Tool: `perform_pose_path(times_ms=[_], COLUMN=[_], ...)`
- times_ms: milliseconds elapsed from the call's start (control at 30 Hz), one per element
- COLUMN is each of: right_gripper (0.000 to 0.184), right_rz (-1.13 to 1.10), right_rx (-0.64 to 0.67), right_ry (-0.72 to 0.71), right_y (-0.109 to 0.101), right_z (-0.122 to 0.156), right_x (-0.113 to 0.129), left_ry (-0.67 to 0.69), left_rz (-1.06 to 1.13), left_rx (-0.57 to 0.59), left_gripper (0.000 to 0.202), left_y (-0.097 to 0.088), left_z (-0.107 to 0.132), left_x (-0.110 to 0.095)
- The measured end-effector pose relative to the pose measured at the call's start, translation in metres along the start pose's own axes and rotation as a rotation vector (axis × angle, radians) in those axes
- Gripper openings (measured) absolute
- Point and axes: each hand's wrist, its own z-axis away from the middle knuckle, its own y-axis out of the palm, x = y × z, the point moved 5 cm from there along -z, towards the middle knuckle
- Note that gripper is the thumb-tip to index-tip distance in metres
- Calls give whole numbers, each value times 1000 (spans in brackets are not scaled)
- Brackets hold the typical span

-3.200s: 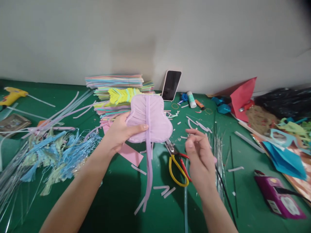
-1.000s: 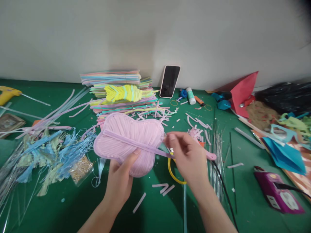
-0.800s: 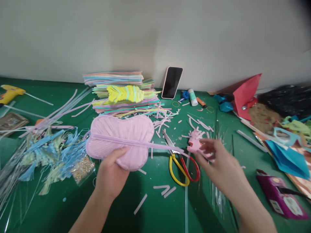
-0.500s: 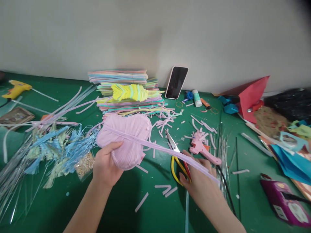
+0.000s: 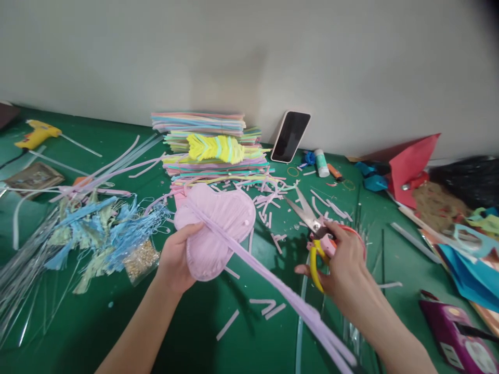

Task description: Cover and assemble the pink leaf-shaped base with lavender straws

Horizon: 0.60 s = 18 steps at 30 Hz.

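In my left hand (image 5: 177, 259) is a lilac heart-shaped piece (image 5: 218, 223) wrapped in fuzzy strands, gripped at its left edge with the thumb on top. Long lilac pipe cleaners (image 5: 273, 280) lie across its face and trail down to the right, past my right hand. My right hand (image 5: 341, 259) holds scissors (image 5: 317, 228) with one yellow and one red handle. Their blades are spread and point up and left, above the table. A pink glue gun is mostly hidden behind the scissors and that hand.
Pipe cleaner bundles (image 5: 198, 122) lie at the back, a yellow fuzzy piece (image 5: 214, 149) on top. A phone (image 5: 291, 136) leans on the wall. Blue tassels (image 5: 128, 223) and a bag of beads (image 5: 142, 261) lie left. A purple box (image 5: 454, 330) sits right; lilac offcuts (image 5: 228, 324) are scattered about.
My right hand has picked up the scissors from the table and spread their blades. The heart-shaped piece has shifted slightly right, and its pipe cleaners now hang lower.
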Motion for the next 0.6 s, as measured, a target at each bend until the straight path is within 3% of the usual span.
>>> perform_pose_path(times_ms=[67, 167, 233, 467, 600], right_gripper=[84, 53, 43, 41, 35], right_rz=[32, 46, 87, 188, 289], right_rx=[35, 124, 167, 150, 129], right_ry=[-48, -37, -84, -349, -431], right_y=[-3, -14, -22, -28, -30], right_z=[-1, -1, 0, 0, -7], right_x=[7, 20, 30, 52, 61], left_ry=[-21, 6, 14, -33, -43], left_rz=[-14, -35, -44, -102, -126], left_rx=[-5, -30, -55, -106, -107], left_gripper=[51, 53, 52, 44, 32], left_y=[-2, -3, -4, -3, -5], left_z=[-2, -5, -6, -4, -3], left_x=[1, 0, 0, 3, 5])
